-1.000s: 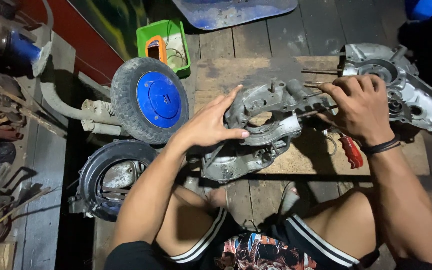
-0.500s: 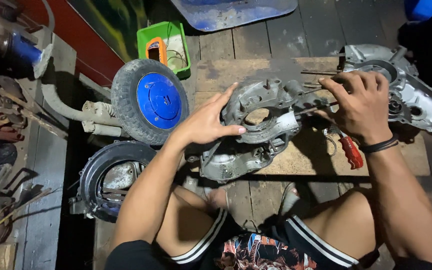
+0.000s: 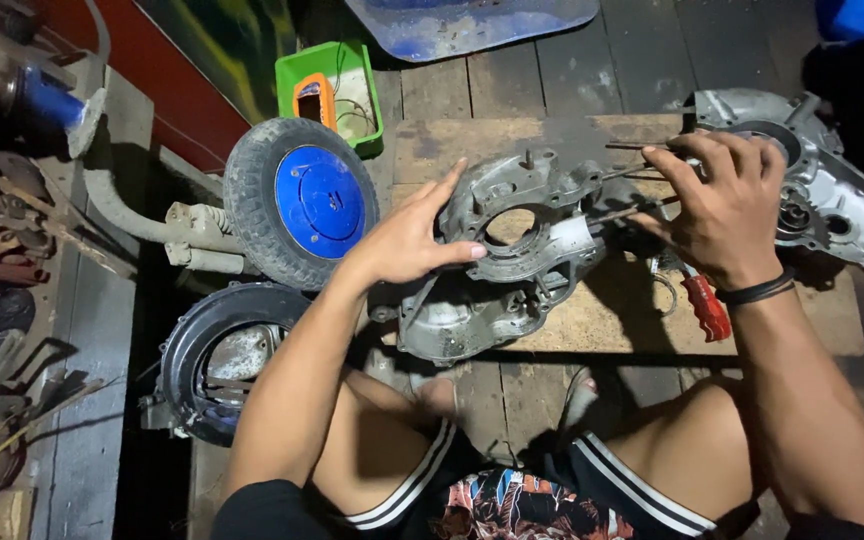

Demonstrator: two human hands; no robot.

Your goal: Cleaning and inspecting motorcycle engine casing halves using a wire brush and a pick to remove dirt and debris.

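Two hands at centre frame: left hand (image 3: 407, 240) lies flat, fingers spread, on the rough grey cast-metal engine casing (image 3: 512, 255); right hand (image 3: 722, 205) pinches its thin steel studs (image 3: 632, 175).

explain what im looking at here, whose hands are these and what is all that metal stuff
This is one picture from a camera worn on a person's head, looking down at their own arms and knees as they sit on a wooden floor. The left hand rests on a grey metal engine casing lying on a wooden board. The right hand grips thin metal rods sticking out of that casing. Another casing half lies to the right, with a red-handled tool by the wrist. To the left stand a small wheel with a blue hub, a bare tyre and a green tray.
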